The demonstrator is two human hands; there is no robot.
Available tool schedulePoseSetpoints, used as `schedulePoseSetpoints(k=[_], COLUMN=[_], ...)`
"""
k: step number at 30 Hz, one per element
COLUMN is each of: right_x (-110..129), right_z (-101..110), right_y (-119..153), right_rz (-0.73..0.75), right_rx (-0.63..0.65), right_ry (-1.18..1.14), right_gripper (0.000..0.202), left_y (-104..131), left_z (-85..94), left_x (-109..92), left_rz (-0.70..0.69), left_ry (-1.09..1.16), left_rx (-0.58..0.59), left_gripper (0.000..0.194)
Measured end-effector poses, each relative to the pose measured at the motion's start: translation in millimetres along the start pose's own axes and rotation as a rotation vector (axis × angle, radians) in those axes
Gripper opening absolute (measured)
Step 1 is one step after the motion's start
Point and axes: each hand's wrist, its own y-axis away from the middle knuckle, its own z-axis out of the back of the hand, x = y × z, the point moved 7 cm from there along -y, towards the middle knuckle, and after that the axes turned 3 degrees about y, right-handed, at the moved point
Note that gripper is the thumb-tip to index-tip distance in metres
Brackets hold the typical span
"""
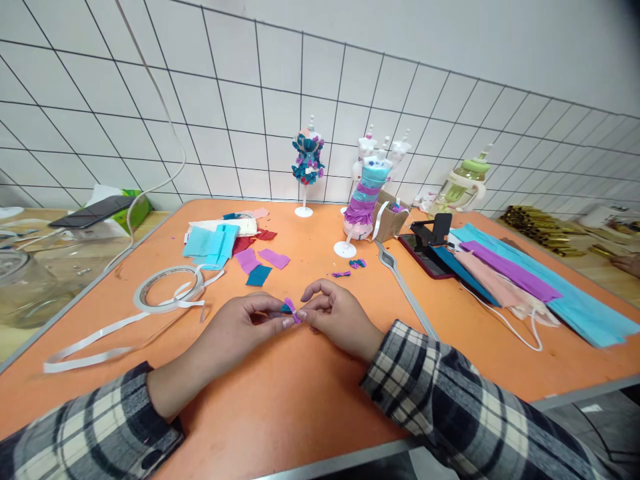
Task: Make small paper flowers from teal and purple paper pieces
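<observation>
Between my fingertips, above the orange table [280, 400], is a small twisted piece of purple and teal crepe paper [291, 308]. My left hand [245, 323] pinches it from the left with thumb and forefinger. From the right, my right hand [340, 317] pinches its purple end, the forefinger arched above. Just beyond my hands lie a teal paper square [259, 275] and purple paper pieces [274, 258]. A few small twisted purple and teal paper bits [357, 264] rest past my right hand.
A roll of white double-sided tape [143, 293] trails loose strips at left. Two small dress forms, one teal-flowered [307, 160] and one purple-and-blue [361, 207], stand behind. Scissors [387, 257], a phone with stand [425, 257] and long crepe strips [515, 270] lie right; a green-lidded bottle [463, 187] stands behind.
</observation>
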Motion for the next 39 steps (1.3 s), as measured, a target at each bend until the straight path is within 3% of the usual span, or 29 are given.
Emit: schedulePoseSetpoints(k=[4, 11, 15, 21, 27, 31, 34, 37, 39], right_x=[-2, 23, 20, 6, 19, 27, 24, 18, 17], right_z=[-7, -2, -2, -2, 0, -4, 4, 12, 15], right_y=[5, 12, 10, 6, 10, 13, 10, 6, 6], right_rz=[0.017, 0.281, 0.21, 0.043, 0.197, 0.306, 0.249, 0.159, 0.14], right_rx=[0.008, -0.038, -0.053, 0.028, 0.049, 0.035, -0.059, -0.129, -0.15], right_ry=[0.0, 0.321, 0.335, 0.176, 0.167, 0.381, 0.293, 0.12, 0.08], right_gripper=[0.03, 0.023, 0.009, 0.023, 0.043, 0.011, 0.007, 0.016, 0.019], left_y=[0, 2, 3, 1, 4, 8, 9, 8, 7], left_z=[-1.0, -6.2, -8.6, -4.2, -10.1, -15.8, -11.4, -2.0, 1.8], left_x=[-1, 2, 2, -2, -1, 0, -4, -4, -3], left_rz=[-0.047, -0.047, -0.042, -0.041, -0.027, -0.035, -0.059, -0.051, -0.036], left_ry=[0.023, -0.071, -0.102, -0.078, -0.116, -0.16, -0.1, 0.016, 0.034], left_rx=[-0.014, 0.061, 0.096, 0.077, 0.114, 0.142, 0.073, -0.043, -0.078], left_gripper=[0.026, 0.027, 0.03, 0.03, 0.032, 0.033, 0.029, 0.06, 0.062])
